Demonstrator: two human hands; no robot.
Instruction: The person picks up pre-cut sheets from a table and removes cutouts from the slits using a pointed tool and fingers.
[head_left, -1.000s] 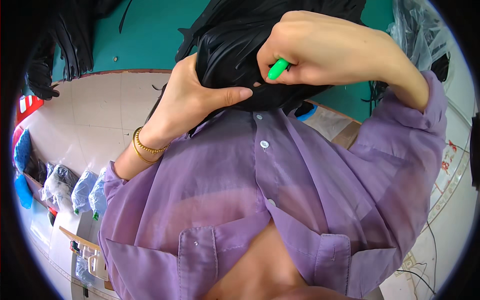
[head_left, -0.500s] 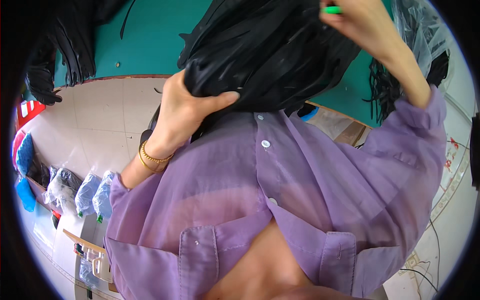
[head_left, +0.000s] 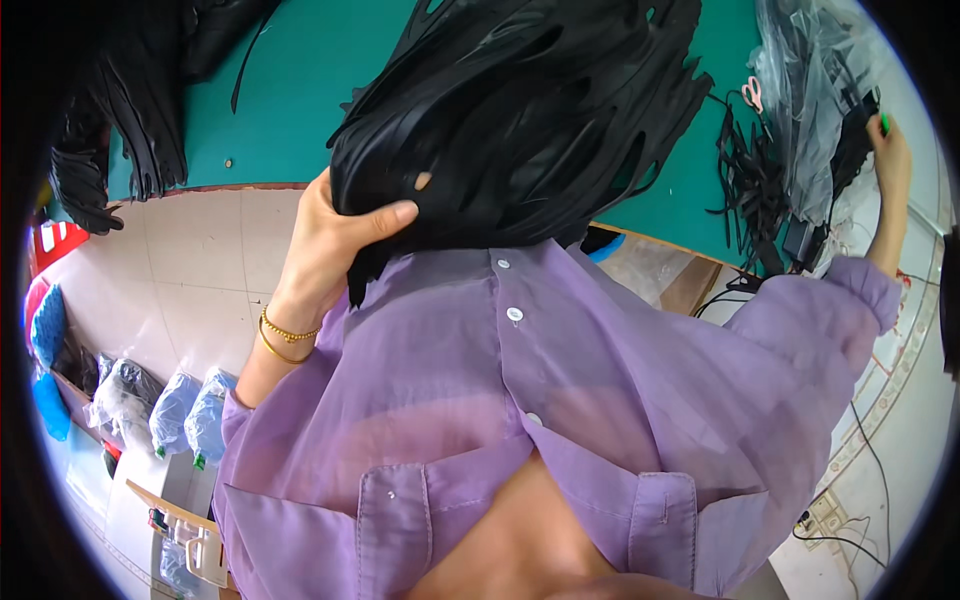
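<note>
A large bundle of glossy black strips [head_left: 520, 130] lies over the near edge of the green table and against my front. My left hand [head_left: 345, 225] grips its near left edge, thumb on top and one fingertip showing among the strips. Out at the far right, my right hand [head_left: 890, 155] is closed around a small bright green item [head_left: 885, 123], mostly covered by the fingers. It is beside a dark mass of strips and clear plastic; whether it also grips a strip is hard to see.
Pink-handled scissors [head_left: 752, 94] and a tangle of thin black strips [head_left: 750, 180] lie on the green table [head_left: 265, 110] at right, beside a clear plastic bag [head_left: 810, 90]. More black strips [head_left: 145, 110] hang at the far left. Cables [head_left: 870, 450] run along the right.
My right hand has moved from above the black bundle out to the far right with the green item. My left hand and the bundle's near edge have shifted slightly left and toward me.
</note>
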